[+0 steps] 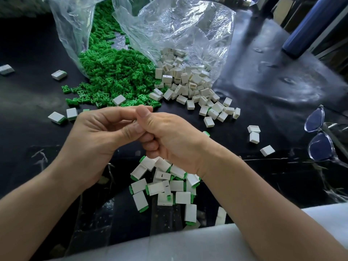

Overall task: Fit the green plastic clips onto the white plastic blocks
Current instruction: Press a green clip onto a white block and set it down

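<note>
No legible text, labels or numbers, white blocks (188,81), green clips (113,72), plastic bags (178,25) bear no writing

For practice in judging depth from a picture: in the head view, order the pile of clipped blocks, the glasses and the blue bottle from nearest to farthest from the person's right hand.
1. The pile of clipped blocks, just under the right hand.
2. The glasses, off to the right.
3. The blue bottle, at the far right back.

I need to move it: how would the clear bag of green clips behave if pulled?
Probably floppy: the clear plastic bag lies crumpled and creased. Likely to spill, since its mouth gapes and green clips already lie outside it.
</note>
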Available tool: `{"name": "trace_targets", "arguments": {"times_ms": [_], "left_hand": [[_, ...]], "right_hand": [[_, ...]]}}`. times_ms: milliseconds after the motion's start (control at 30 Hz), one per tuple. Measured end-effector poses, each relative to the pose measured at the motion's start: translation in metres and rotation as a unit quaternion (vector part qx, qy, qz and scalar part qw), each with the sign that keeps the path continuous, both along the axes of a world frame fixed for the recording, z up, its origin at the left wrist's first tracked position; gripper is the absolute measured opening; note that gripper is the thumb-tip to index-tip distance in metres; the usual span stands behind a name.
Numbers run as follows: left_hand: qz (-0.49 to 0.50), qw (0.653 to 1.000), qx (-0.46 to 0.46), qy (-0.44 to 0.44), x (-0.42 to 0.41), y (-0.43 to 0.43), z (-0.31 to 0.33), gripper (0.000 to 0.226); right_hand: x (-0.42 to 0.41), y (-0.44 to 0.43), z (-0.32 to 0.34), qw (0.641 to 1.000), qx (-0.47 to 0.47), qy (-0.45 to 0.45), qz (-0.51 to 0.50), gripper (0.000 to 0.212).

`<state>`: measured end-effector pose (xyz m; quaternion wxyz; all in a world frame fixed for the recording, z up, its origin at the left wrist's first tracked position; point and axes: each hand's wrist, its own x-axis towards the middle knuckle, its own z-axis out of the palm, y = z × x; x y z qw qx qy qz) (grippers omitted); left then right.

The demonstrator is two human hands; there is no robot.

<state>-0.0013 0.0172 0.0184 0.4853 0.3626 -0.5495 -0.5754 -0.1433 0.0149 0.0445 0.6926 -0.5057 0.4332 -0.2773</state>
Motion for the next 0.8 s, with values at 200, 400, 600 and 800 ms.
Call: {"name": "trace_targets", "arguments": {"times_ms": [200,400,600,800], "left_hand": [[0.006,0.999,0.023,0.023,-0.0035,-0.0002,0.0013,0.024],[0.026,0.998,0.044,0.024,-0.0048,-0.0005,0.0042,0.029],[-0.009,0.998,0.058,0.036,-0.0027,0.0003,0.0095,0.029],[0.013,0.997,0.075,0.011,-0.0004,-0.0032,0.0054,0.024]], "right_hand": [[-0.0005,-0.0027,0.0002,1.000,0.023,-0.015,0.012,0.040],[-0.0034,-0.0028,0.0028,0.998,0.043,-0.048,0.015,0.034],[-0.0062,-0.0044,0.0032,0.999,0.033,-0.023,0.011,0.035],[-0.0049,-0.0039,0.0009,0.999,-0.015,0.038,0.013,0.040]]}}
